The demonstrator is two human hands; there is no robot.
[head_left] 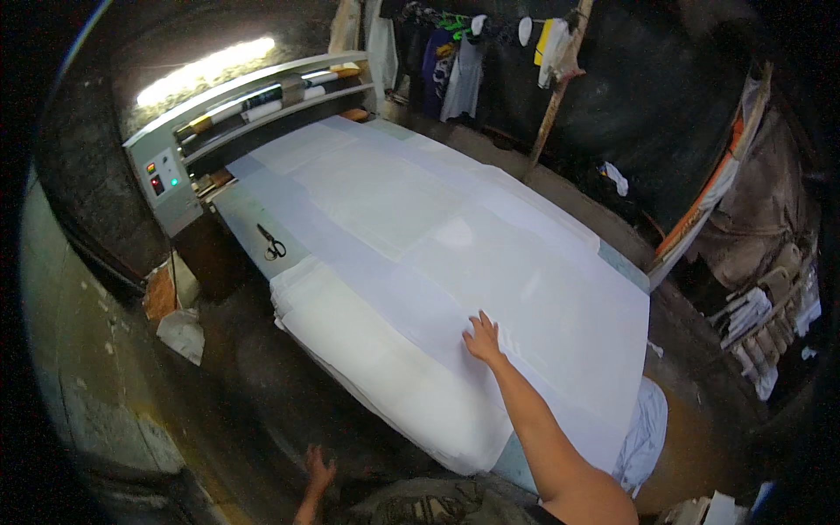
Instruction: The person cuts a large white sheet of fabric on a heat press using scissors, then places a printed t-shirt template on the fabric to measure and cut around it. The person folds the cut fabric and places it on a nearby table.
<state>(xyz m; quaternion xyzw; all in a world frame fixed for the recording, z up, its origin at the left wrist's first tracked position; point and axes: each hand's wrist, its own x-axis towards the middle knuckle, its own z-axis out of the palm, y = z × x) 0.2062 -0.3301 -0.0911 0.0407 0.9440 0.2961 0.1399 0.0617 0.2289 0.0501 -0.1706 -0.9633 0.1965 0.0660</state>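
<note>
My right hand (482, 339) reaches over the long table, its fingers apart and touching or just above a wide white sheet (542, 297); cloth or paper, I cannot tell. Nothing shows in its grasp. Low in the view, my left hand (320, 470) hangs beside the table with fingers spread, holding nothing. Between the hands, a thick folded pile of white fabric (385, 367) lies along the table's near edge. Thinner pale sheets (385, 201) overlap farther up the table. Black-handled scissors (272, 245) rest on the bare green-grey tabletop (241, 214) at the left.
At the table's far end stands a grey roller machine (164, 179) with lit indicators. A wooden post (560, 92) rises behind the table, near hanging clothes (461, 79). White cloth (646, 429) droops off the right end. A rack with gloves (761, 328) stands at far right.
</note>
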